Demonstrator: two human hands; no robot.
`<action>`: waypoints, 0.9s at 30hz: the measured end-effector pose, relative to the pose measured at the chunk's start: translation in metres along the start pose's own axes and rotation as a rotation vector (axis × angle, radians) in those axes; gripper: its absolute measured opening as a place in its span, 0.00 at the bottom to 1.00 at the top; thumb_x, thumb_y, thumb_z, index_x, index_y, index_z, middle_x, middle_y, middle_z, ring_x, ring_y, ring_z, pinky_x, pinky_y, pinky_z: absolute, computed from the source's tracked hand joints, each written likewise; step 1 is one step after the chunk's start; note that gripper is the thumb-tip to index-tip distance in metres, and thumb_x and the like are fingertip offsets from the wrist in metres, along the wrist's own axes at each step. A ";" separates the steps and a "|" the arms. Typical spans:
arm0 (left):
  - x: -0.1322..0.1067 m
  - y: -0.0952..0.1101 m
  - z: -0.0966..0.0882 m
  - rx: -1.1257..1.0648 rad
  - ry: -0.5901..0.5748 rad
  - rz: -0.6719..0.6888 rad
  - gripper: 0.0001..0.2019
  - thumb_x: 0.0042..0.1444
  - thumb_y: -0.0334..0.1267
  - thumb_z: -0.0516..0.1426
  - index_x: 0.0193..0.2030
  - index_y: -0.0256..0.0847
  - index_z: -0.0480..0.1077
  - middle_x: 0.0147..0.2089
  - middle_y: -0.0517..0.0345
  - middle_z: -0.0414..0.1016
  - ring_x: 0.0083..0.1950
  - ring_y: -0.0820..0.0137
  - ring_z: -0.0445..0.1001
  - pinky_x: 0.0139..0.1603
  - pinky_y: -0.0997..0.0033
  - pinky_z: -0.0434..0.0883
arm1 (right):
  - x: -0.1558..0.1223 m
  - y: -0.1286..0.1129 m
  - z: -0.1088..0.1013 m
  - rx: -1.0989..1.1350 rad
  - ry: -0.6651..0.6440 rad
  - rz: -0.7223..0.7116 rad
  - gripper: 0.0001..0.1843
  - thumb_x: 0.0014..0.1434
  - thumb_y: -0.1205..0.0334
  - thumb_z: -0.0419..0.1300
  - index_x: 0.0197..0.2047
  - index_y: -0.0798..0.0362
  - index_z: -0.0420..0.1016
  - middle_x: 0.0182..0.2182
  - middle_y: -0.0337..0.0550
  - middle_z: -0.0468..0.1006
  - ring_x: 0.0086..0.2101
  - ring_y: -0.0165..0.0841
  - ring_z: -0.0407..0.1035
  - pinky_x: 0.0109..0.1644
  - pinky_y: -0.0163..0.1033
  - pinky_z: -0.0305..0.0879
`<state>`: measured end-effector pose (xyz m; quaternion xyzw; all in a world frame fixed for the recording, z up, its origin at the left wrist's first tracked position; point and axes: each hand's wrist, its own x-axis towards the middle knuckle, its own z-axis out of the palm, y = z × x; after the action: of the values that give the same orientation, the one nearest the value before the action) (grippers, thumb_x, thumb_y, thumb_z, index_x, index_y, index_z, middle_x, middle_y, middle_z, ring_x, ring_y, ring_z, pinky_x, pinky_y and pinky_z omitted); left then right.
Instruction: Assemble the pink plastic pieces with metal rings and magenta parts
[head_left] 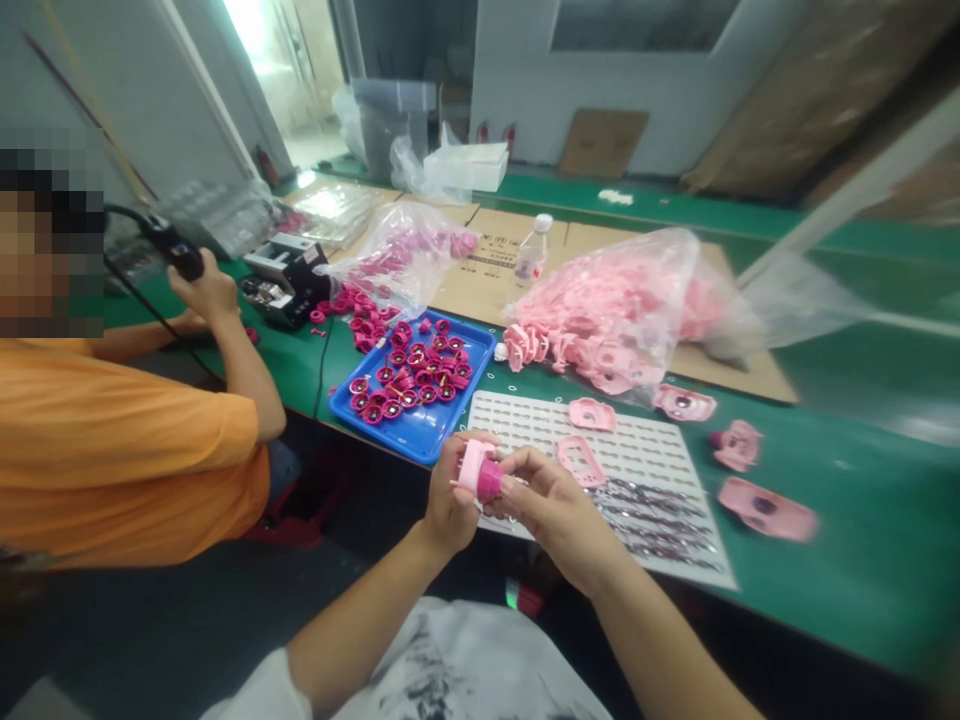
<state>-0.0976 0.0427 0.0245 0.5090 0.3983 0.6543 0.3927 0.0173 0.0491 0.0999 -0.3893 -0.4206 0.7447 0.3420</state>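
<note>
- Holding a small pink piece (472, 462) in the air, the left hand (448, 500) curls its fingers round it and pinches it from the left side.
- The right hand (559, 510) meets it from the other side, its fingertips pinched on a magenta cap (490, 484) that sits against the lower end of the pink piece.
- The joined pair hangs just off the near edge of the green worktop (862, 520), over the person's lap.
- Its long axis seems to run from upper left down to lower right, with the magenta end toward the right hand; motion blur hides finer detail.
- Just behind the hands lies a white sheet (525, 415) carrying rows of small metal bits, with two pink shells (591, 414) resting on it.
- Left of the sheet, a blue tray (420, 432) holds many magenta caps and juts a little past the worktop's edge.
- Right of the sheet, bare green surface gives open room, broken by a few loose pink shells (765, 508).
- Farther back, a clear bag (622, 310) of pink shells spills onto cardboard (495, 270), beside a small bottle (532, 252).
- At far left a co-worker's hand (206, 290) grips a black tool (180, 255) near a black machine (285, 280).
</note>
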 end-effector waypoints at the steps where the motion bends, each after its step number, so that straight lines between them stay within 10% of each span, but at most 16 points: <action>1: 0.001 0.001 0.002 -0.008 -0.008 0.003 0.32 0.40 0.64 0.39 0.43 0.40 0.58 0.39 0.48 0.62 0.37 0.63 0.64 0.38 0.59 0.64 | -0.001 -0.002 -0.002 -0.017 0.009 -0.024 0.06 0.49 0.60 0.54 0.31 0.52 0.61 0.32 0.42 0.66 0.30 0.32 0.65 0.39 0.44 0.61; 15: 0.003 0.019 0.023 -0.051 -0.134 0.088 0.19 0.48 0.46 0.47 0.43 0.36 0.55 0.42 0.45 0.62 0.44 0.61 0.64 0.43 0.57 0.63 | -0.019 0.004 -0.023 -0.273 0.078 -0.339 0.07 0.48 0.65 0.56 0.34 0.49 0.70 0.35 0.43 0.68 0.39 0.37 0.63 0.40 0.42 0.64; 27: 0.002 0.015 0.038 0.102 -0.210 0.025 0.22 0.43 0.49 0.52 0.44 0.43 0.53 0.43 0.49 0.64 0.43 0.63 0.66 0.41 0.59 0.67 | -0.026 0.006 -0.042 -0.185 0.167 -0.228 0.05 0.46 0.62 0.58 0.29 0.52 0.68 0.25 0.41 0.70 0.26 0.33 0.66 0.32 0.40 0.65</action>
<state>-0.0624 0.0431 0.0454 0.5991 0.3815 0.5809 0.3976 0.0648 0.0405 0.0875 -0.4296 -0.4988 0.6242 0.4207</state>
